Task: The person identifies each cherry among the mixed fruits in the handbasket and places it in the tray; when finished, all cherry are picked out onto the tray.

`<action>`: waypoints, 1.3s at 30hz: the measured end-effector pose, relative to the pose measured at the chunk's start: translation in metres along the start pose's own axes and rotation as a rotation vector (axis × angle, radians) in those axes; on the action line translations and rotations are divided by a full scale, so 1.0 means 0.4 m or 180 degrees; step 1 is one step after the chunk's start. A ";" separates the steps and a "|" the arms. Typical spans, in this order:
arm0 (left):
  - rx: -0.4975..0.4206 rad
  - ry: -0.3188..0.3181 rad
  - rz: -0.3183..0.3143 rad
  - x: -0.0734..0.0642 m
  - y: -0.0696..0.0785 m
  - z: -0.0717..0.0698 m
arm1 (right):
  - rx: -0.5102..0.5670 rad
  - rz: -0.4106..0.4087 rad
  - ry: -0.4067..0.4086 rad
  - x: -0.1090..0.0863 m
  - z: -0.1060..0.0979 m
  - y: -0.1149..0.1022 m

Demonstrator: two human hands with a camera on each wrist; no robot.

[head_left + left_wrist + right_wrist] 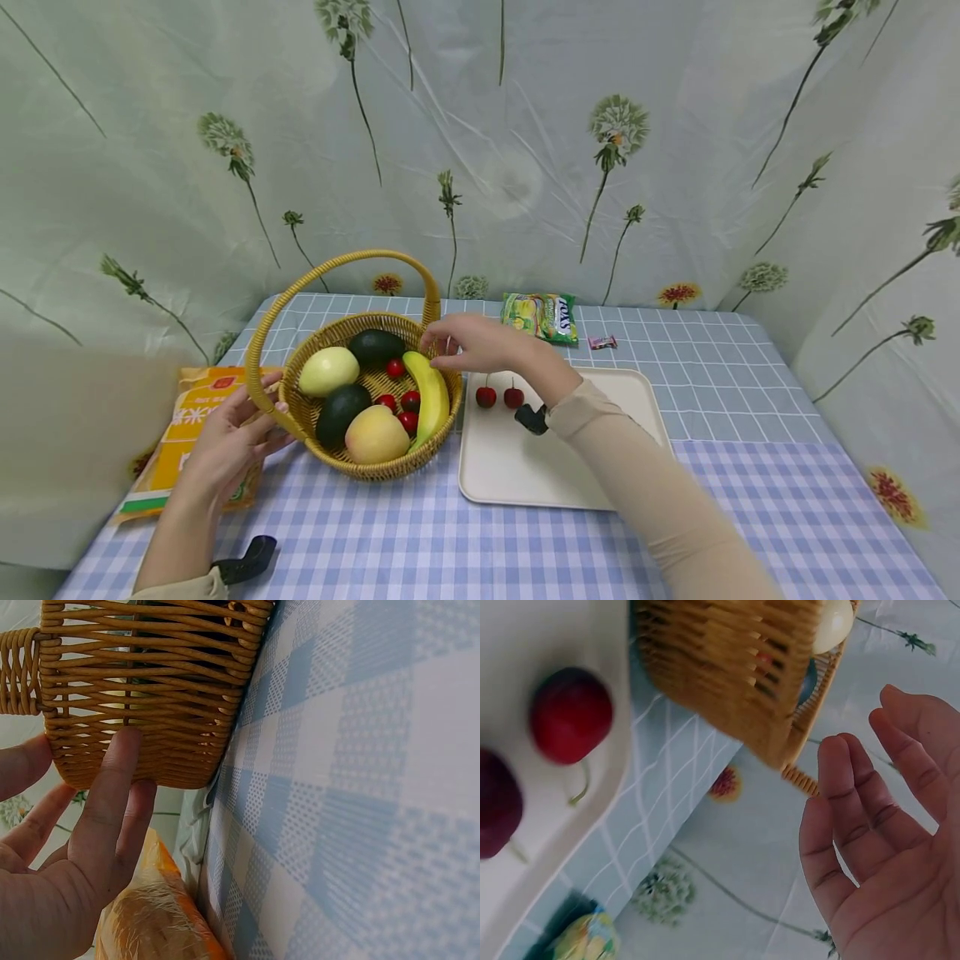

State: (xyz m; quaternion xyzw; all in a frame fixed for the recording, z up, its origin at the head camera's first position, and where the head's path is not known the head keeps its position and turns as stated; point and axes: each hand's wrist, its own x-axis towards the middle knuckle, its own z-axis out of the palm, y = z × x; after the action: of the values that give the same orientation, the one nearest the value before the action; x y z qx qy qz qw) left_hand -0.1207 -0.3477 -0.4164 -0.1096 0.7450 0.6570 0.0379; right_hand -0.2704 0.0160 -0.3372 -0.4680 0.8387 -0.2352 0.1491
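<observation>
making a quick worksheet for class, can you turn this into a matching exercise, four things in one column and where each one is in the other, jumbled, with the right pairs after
Things
1. banana
2. left hand
3. two stemmed cherries
4. green bag

Places
A. touching the outer side of the wicker basket
B. beyond the far edge of the pale tray
C. inside the basket
D. on the tray

Right pairs: 1-C, 2-A, 3-D, 4-B

Dandelion-printed cloth (517, 125) — pale, creased — backs a checked table (345, 533).
</observation>
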 end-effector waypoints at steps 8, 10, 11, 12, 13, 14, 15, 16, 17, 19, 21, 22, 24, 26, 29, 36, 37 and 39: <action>0.0005 -0.0009 -0.0013 0.001 -0.001 -0.001 | -0.0014 0.0164 -0.0253 0.066 0.005 -0.045; 0.0012 -0.0009 -0.0014 0.002 -0.002 -0.001 | -0.0033 0.0213 -0.0332 0.084 0.007 -0.054; 0.0017 -0.0008 -0.0011 0.002 -0.002 -0.001 | -0.0029 0.0234 -0.0372 0.093 0.008 -0.058; 0.0022 -0.0007 -0.0007 0.002 -0.002 -0.002 | -0.0030 0.0258 -0.0411 0.103 0.010 -0.060; 0.0019 -0.0007 -0.0003 0.002 -0.002 -0.002 | -0.0022 0.0281 -0.0446 0.112 0.013 -0.063; 0.0020 -0.0006 0.0000 0.002 -0.002 -0.002 | -0.0024 0.0303 -0.0479 0.120 0.015 -0.065; 0.0020 -0.0004 0.0001 0.002 -0.002 -0.003 | -0.0025 0.0328 -0.0510 0.129 0.018 -0.067; 0.0018 -0.0004 0.0002 0.002 -0.003 -0.003 | -0.0012 0.0352 -0.0542 0.136 0.021 -0.069; 0.0020 -0.0002 0.0000 0.002 -0.003 -0.003 | -0.0009 0.0375 -0.0567 0.144 0.023 -0.071; 0.0025 -0.0001 -0.0005 0.002 -0.003 -0.003 | -0.0040 0.0422 -0.0610 0.157 0.028 -0.073; 0.0042 0.0000 -0.0015 0.002 -0.003 -0.002 | -0.0093 0.0486 -0.0652 0.169 0.033 -0.075; 0.0049 0.0003 -0.0019 0.002 -0.003 -0.002 | -0.0119 0.0519 -0.0670 0.175 0.035 -0.075; 0.0060 0.0004 -0.0025 0.003 -0.003 -0.001 | -0.0181 0.0591 -0.0699 0.183 0.039 -0.075; 0.0057 0.0002 -0.0020 0.003 -0.003 0.000 | -0.0211 0.0686 -0.0717 0.189 0.042 -0.076; 0.0023 -0.0002 0.0006 0.003 -0.003 0.002 | -0.0191 0.0793 -0.0730 0.194 0.046 -0.079; 0.0035 0.0014 -0.0037 0.003 -0.003 0.000 | -0.0156 0.0879 -0.0817 0.211 0.051 -0.083; 0.0038 0.0017 -0.0046 0.003 -0.002 0.001 | -0.0172 0.0889 -0.0828 0.213 0.052 -0.082; 0.0035 0.0019 -0.0059 0.003 -0.002 0.001 | -0.0193 0.0891 -0.0838 0.218 0.053 -0.082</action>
State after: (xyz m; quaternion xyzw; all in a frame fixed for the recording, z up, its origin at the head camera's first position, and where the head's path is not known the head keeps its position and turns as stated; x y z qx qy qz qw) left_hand -0.1219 -0.3476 -0.4174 -0.1183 0.7476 0.6521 0.0422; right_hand -0.2821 -0.0789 -0.3403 -0.3778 0.8756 -0.1235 0.2746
